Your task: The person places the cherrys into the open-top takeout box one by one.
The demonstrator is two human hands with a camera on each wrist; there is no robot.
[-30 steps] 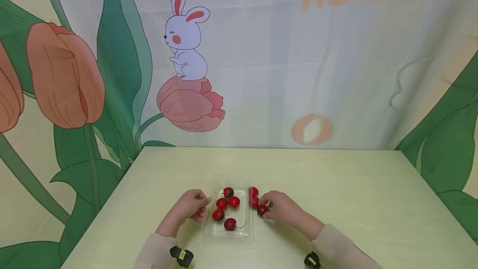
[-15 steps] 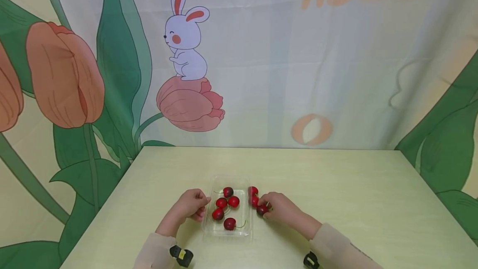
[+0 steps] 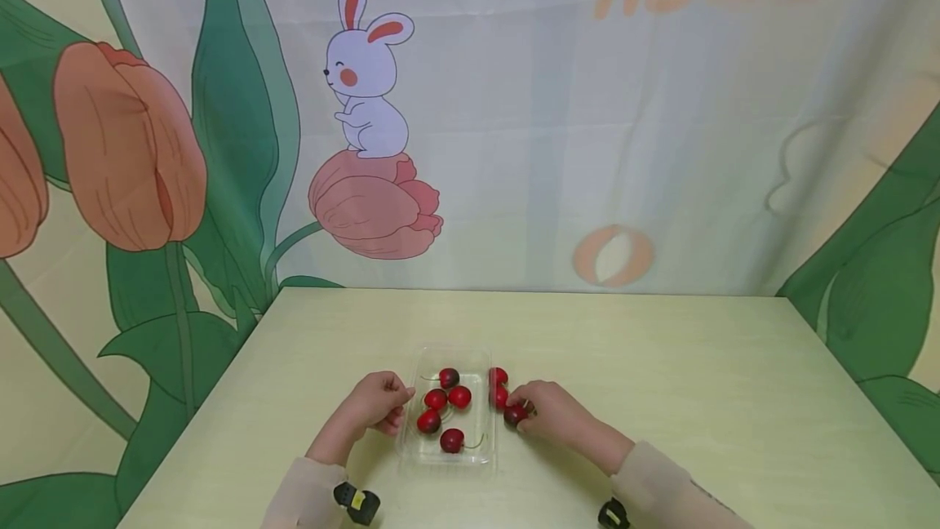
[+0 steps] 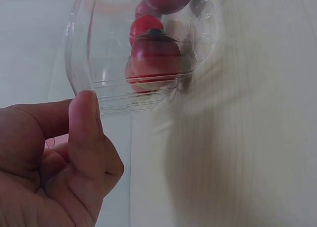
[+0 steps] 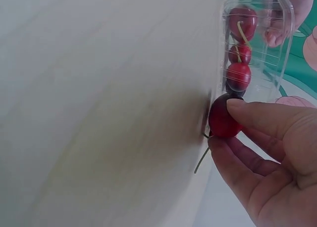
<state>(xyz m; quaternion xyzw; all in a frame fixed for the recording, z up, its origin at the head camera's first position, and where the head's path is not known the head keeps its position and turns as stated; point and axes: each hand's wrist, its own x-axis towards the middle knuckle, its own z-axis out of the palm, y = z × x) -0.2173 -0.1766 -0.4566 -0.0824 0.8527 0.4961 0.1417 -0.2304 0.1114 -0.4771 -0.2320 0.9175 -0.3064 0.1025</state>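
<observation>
A clear plastic container (image 3: 481, 457) stands on the table with several red cherries (image 3: 452, 441) in it, some with stems. At its left rim my left hand (image 3: 378, 402) pinches the edge between thumb and fingers; the left wrist view shows the thumb (image 4: 84, 118) against the rim. On the other side, my right hand (image 3: 554, 411) holds a dark red cherry (image 5: 224, 119) between thumb and fingers, low by the table, its thin stem (image 5: 202, 160) sticking out. Two more cherries (image 3: 500, 397) lie in a row along the container's right wall, just beyond the held one.
The pale wooden table (image 3: 661, 366) reaches back to a printed cloth (image 3: 499, 104) with a rabbit and tulips. Black wrist devices (image 3: 357, 504) sit at both cuffs.
My right hand and its cherry have shifted very slightly left, toward the container. My left hand and the container look unmoved.
</observation>
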